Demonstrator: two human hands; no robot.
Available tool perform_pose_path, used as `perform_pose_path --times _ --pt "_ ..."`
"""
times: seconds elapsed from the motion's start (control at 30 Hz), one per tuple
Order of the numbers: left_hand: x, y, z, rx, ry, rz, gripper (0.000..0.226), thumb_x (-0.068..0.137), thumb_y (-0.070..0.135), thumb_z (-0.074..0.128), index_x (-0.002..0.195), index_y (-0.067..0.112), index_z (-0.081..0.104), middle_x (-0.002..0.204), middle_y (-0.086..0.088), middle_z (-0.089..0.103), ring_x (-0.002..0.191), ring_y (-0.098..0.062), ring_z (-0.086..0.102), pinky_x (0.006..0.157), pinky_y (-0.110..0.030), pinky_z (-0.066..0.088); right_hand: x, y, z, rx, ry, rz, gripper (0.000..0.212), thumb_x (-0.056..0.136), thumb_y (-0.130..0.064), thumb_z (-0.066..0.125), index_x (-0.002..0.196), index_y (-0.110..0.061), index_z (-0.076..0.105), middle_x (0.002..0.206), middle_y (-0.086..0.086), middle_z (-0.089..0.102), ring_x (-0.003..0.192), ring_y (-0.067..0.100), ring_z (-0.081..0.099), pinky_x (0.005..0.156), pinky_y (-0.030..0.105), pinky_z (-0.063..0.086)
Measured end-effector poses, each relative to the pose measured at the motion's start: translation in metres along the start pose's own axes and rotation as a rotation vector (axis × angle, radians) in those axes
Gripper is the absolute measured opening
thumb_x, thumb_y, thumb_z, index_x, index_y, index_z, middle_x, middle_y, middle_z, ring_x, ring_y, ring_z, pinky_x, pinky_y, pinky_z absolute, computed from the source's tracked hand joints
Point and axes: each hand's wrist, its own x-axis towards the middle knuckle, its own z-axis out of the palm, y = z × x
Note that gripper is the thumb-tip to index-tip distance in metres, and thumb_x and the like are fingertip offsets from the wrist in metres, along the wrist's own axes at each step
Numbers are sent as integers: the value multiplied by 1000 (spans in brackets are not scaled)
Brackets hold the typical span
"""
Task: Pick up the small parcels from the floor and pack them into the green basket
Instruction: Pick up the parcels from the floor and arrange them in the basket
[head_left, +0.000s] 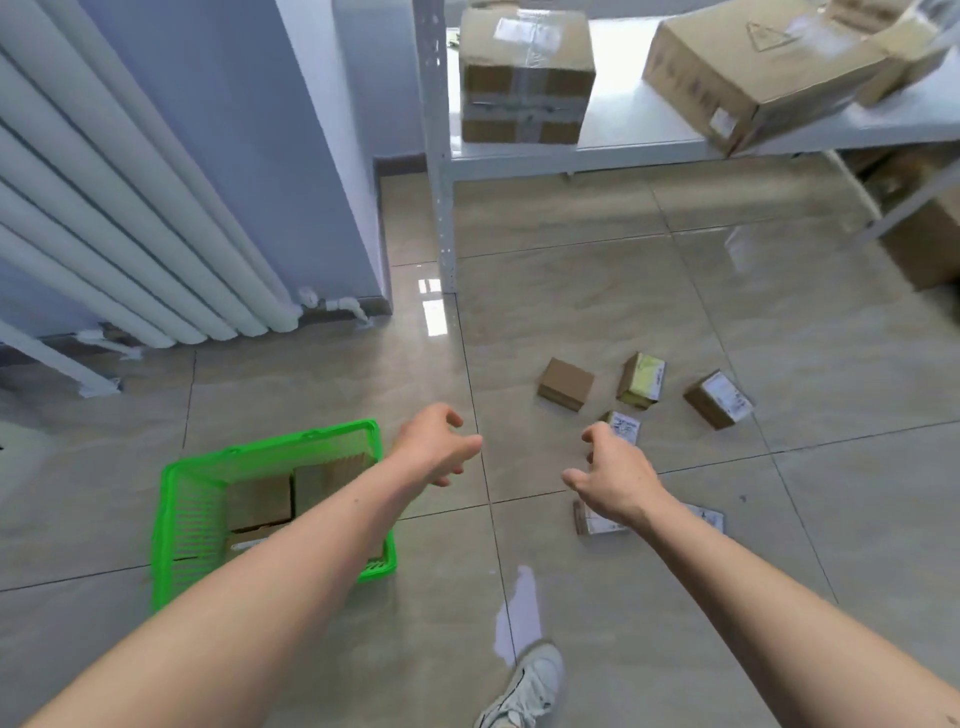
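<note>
The green basket (179, 525) stands on the tiled floor at lower left, with brown parcels (260, 501) inside; my left forearm crosses over its right part. My left hand (435, 446) hovers open to the right of the basket, holding nothing. My right hand (615, 475) is open too, fingers spread, above a flat parcel (597, 522) that it partly hides. Beyond it lie a plain brown parcel (566, 383), a yellowish parcel (643, 380), a labelled brown parcel (718, 399) and a small white-labelled parcel (623, 426) just past my fingertips.
A white radiator (104, 208) lines the wall at left. A grey metal shelf (649, 140) with large cardboard boxes (524, 78) stands at the back; its post (441, 208) reaches the floor. Another box (930, 249) sits under the shelf at right. My shoe (530, 686) is at the bottom.
</note>
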Motion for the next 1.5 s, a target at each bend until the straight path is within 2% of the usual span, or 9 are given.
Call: perform_pose_path --times 0.4,0.53,0.63,0.87,1.0,1.17,1.3,1.4,1.5 --pt "105 114 65 66 -37 19 38 81 29 67 114 17 56 86 -3 66 90 -33 73 79 -44 61 121 71 -101 115 -1 153 52 87 -29 61 132 -10 42 125 12 56 118 32 53 95 37 44" --pt "158 137 63 109 -57 12 45 75 37 66 115 20 56 103 -5 66 91 -30 71 79 -42 60 177 75 -110 168 7 195 52 88 -29 60 133 -10 42 121 11 58 114 31 55 90 36 44" --pt "202 142 71 145 -72 18 60 65 46 63 119 21 56 108 -3 68 103 -29 67 89 -48 56 217 84 -106 208 5 245 53 89 -30 58 136 -11 41 126 11 58 116 31 55 91 36 43" --pt "302 138 126 187 -152 -28 62 76 39 66 130 13 52 114 -4 67 109 -30 64 92 -41 54 316 118 -69 305 -26 330 57 91 -32 57 140 -11 38 129 11 58 121 31 53 84 31 37" --pt "376 120 167 211 -133 -13 55 87 33 65 135 10 50 129 -8 60 119 -28 58 103 -39 46 384 140 -25 323 -34 333 55 90 -29 57 139 -10 40 127 10 57 111 28 53 80 28 35" --pt "462 78 214 292 -140 -2 62 92 36 57 147 13 37 151 -7 43 138 -27 42 112 -38 37 467 168 34 318 -40 325 60 91 -31 59 143 -9 38 141 10 52 128 29 50 95 32 41" --pt "518 47 249 301 -169 -10 68 95 36 54 151 11 26 157 -9 32 142 -28 36 112 -36 35 519 188 80 296 -95 328 62 93 -33 58 145 -6 37 146 12 47 133 29 47 101 33 41" --pt "551 28 272 282 -212 -32 72 96 35 53 154 11 17 159 -10 26 143 -29 33 112 -37 34 550 201 108 287 -151 345 61 94 -36 57 140 -1 38 142 16 49 129 31 49 98 32 42" --pt "578 14 291 294 -213 -35 71 97 34 52 153 11 16 156 -12 31 139 -30 39 106 -35 38 573 212 128 267 -167 363 56 95 -37 56 132 4 45 136 19 54 124 32 53 92 31 44"
